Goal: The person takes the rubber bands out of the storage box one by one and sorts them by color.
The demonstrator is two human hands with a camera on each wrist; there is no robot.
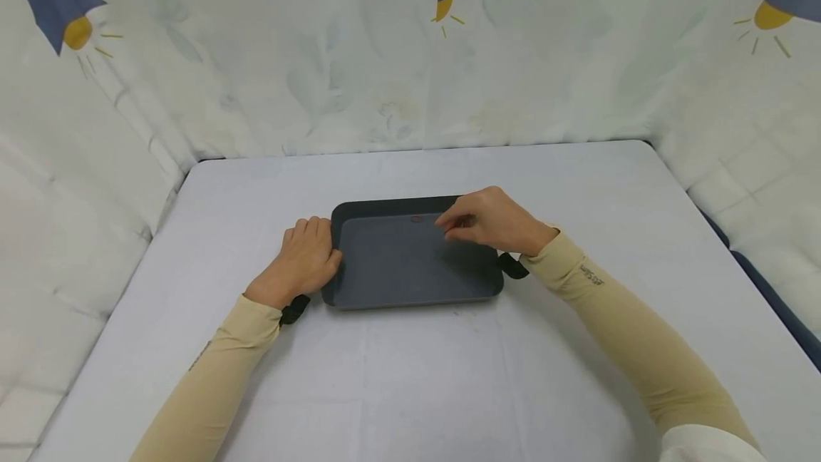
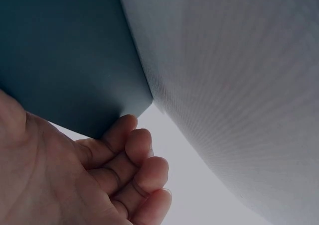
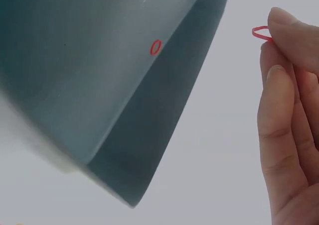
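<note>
A dark grey rectangular tray (image 1: pixel 410 269) lies on the table. My left hand (image 1: pixel 304 259) grips its left edge, thumb at the rim; in the left wrist view the curled fingers (image 2: pixel 144 172) lie against the outer wall. Over the right part of the tray, my right hand (image 1: pixel 490 219) pinches a small red rubber band (image 3: pixel 261 36) between thumb and fingertips, as the right wrist view shows. The held band is hard to make out from the head view. Another small red rubber band (image 3: pixel 152 50) lies inside the tray, close to its far wall.
A white cloth covers the table (image 1: pixel 410 376) around the tray. Pale curtains (image 1: pixel 385 77) with rocket prints hang behind the table and along its sides.
</note>
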